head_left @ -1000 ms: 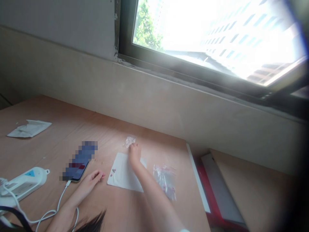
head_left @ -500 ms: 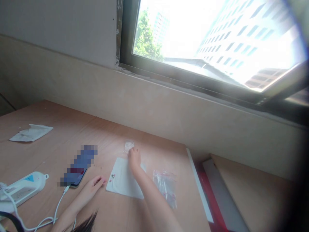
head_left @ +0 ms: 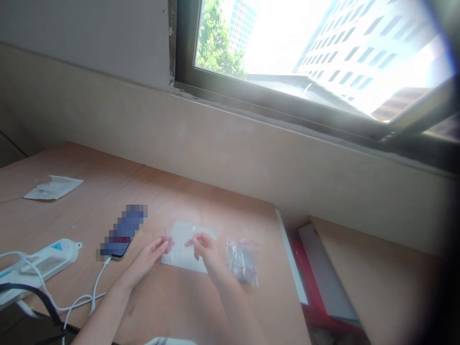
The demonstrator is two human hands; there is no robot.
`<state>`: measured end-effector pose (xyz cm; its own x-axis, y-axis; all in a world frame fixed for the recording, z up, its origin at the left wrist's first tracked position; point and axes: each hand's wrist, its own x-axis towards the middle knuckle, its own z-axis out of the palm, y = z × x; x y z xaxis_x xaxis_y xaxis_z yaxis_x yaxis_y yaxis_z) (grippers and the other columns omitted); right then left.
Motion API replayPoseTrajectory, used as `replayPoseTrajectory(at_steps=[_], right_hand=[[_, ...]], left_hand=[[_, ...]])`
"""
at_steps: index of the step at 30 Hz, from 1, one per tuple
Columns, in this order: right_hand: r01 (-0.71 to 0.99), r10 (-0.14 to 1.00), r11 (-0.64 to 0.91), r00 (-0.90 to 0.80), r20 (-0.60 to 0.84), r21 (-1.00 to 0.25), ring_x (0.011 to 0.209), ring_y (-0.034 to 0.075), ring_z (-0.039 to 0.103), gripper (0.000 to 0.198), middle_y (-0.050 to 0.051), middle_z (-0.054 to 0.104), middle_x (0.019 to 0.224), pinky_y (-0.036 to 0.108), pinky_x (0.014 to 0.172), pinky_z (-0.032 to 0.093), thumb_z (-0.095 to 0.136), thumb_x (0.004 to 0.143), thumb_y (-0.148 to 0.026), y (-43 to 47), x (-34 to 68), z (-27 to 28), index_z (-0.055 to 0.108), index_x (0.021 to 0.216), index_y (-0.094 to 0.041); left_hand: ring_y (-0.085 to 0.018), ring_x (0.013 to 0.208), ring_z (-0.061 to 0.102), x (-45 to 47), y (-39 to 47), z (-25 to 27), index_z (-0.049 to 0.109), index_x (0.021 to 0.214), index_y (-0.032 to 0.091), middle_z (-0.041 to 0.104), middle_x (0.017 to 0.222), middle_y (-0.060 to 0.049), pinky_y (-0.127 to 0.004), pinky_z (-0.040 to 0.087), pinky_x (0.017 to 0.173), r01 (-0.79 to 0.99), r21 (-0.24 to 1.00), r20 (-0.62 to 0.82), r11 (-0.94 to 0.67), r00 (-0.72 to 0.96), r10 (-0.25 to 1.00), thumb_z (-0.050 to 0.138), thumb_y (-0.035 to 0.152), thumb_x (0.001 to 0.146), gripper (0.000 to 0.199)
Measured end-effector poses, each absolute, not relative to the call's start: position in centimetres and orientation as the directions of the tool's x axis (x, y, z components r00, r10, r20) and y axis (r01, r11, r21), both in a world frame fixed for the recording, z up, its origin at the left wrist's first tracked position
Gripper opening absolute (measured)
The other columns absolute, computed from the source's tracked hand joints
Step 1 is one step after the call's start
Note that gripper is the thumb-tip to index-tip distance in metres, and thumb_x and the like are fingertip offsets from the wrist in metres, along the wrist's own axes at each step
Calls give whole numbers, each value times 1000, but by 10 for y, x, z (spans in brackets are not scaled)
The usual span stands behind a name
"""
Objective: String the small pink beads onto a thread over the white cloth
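Observation:
My left hand [head_left: 153, 251] is closed, pinching what looks like a small clear zip bag [head_left: 168, 243] with a pinkish edge, held upright over the left side of a white sheet [head_left: 183, 261]. The bag's contents are too blurred to tell. My right hand [head_left: 204, 247] hovers above the middle of the same sheet. Its index finger and thumb are apart, pointing toward the bag, and nothing shows between them. Just right of that hand lies a pile of clear zip bags [head_left: 242, 261] with pinkish edges.
Left of my hands lies a phone [head_left: 122, 235] with a white charging cable [head_left: 94, 292] plugged in. A white power strip [head_left: 57, 258] rests at the left, and a crumpled white packet [head_left: 53, 188] farther back. The table's right edge [head_left: 287, 249] borders a gap with red and grey items.
My right hand has drawn back from the small clear bag's spot behind the sheet. That bag no longer lies there; my left hand has moved right, over the sheet, and now holds one.

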<state>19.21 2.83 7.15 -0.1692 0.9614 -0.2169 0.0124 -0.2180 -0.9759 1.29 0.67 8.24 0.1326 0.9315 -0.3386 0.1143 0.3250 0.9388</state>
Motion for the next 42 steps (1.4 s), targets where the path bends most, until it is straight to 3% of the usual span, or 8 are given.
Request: replayPoseTrajectory(at_steps=[3,6,10,12,14,19,30,42], right_hand=[[-24,941,-312,-144,-306,-950,40,6,34,20,3,59,67,20,42,26,48,70,-36,6,200,62,47,67,-16],[73,940,-342,9,-342,-937,43,7,36,19,1,54,63,21,44,27,48,69,-35,-6,206,51,48,66,-16],[289,932,-267,321,-170,-919,55,12,42,14,-2,44,62,23,54,33,48,69,-31,-21,205,60,45,75,-18],[377,933,-205,355,-63,-903,61,12,43,13,-2,44,66,24,58,33,45,72,-30,-28,197,73,43,77,-19],[419,970,-120,242,-17,-900,64,12,43,11,-1,46,70,24,60,33,44,73,-30,-34,186,86,42,76,-19],[428,987,-59,-112,-118,-902,54,10,42,16,-2,48,57,21,51,30,45,74,-32,-40,161,96,44,66,-18],[278,961,-164,-171,-217,-946,52,13,43,20,-1,50,49,22,47,25,51,68,-33,-27,175,92,50,53,-20],[342,894,-187,-329,-304,-921,52,10,44,21,-1,55,60,20,47,28,47,71,-37,-21,175,92,51,65,-17]], left_hand=[[-16,71,56,20,2,81,58,77,13,62,71,-2,-26,41,72,131,954,-294,270,219,930,48,41,73,29],[-14,66,56,19,-7,73,56,75,14,61,67,-1,-25,42,68,119,952,-302,281,242,922,52,37,71,24],[-14,56,57,13,-17,74,53,64,14,60,56,0,-24,42,57,189,928,-357,320,214,910,57,37,66,23],[-13,49,55,13,-20,77,49,59,15,58,50,2,-23,40,51,232,917,-370,323,201,907,57,37,64,24],[-11,44,52,16,-21,79,47,56,16,55,45,3,-22,39,47,263,918,-357,296,229,905,58,36,63,24],[-7,37,44,27,-21,70,45,55,16,45,41,8,-17,31,39,289,933,-308,215,329,893,56,26,62,16],[-8,48,48,30,-19,106,52,67,14,49,52,5,-19,36,47,237,921,-387,309,458,800,51,30,68,16],[-7,39,45,25,-11,92,45,60,15,44,46,7,-17,30,37,343,869,-486,357,455,746,47,18,61,3]])
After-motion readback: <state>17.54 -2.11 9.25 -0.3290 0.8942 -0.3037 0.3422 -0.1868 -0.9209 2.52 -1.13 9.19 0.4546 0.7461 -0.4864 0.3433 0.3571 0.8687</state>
